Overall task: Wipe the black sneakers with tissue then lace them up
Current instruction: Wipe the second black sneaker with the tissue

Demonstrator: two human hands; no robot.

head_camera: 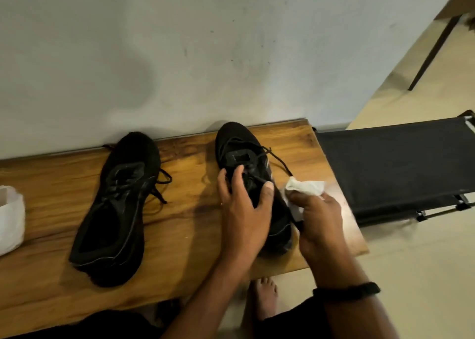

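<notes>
A wooden tabletop (51,274) stands against a pale wall, with a black fabric cot (393,169) just beside its right end. Two black sneakers lie on it, well apart: the far-left sneaker (115,210) alone with loose laces, and the nearer sneaker (236,138) held by both hands. The left hand (244,210) curls its fingers (231,176) over the tongue. The right hand (316,223) pinches a white tissue (305,187) against the shoe's side.

Dim warm light, glare on the wooden table (180,236) at right, shadows falling left, soft blur, bowed edges
</notes>
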